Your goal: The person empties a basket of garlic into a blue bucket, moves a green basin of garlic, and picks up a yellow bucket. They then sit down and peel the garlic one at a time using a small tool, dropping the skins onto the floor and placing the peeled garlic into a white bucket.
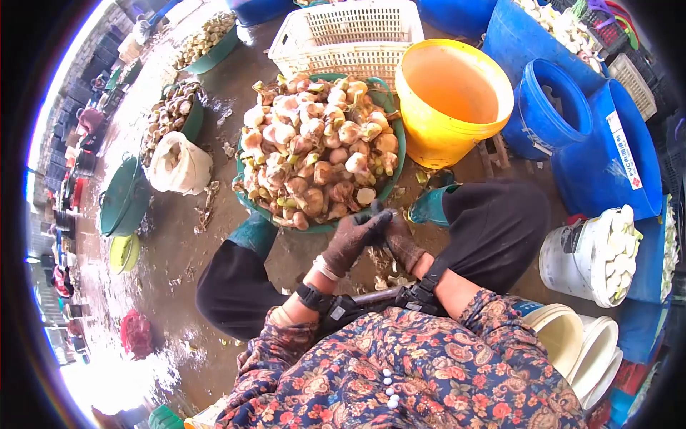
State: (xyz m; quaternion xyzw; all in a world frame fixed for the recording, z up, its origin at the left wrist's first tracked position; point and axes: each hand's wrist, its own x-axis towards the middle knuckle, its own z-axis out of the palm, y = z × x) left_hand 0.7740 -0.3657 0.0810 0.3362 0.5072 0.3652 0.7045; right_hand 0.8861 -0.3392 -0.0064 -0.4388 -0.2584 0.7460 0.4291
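Observation:
In dark, dirt-stained gloves, my left hand (350,239) and my right hand (401,239) meet between my knees, at the near rim of a green basin (397,161). Fingers of both hands are curled closed against each other. Whatever they grip is hidden by the gloves. Heaped in the basin are brownish-white bulbs (314,146) with short cut stems, garlic-like in look. One pale bulb (366,196) lies just beyond my fingertips. Beneath the hands, dry root or stalk scraps (386,268) lie on the wet floor.
A yellow bucket (450,100) stands right of the basin, with a cream crate (346,39) behind. Blue tubs (607,161) line the right side. Near my right knee is a white bucket (572,264) of pale peeled pieces. Another green basin (193,118) stands left.

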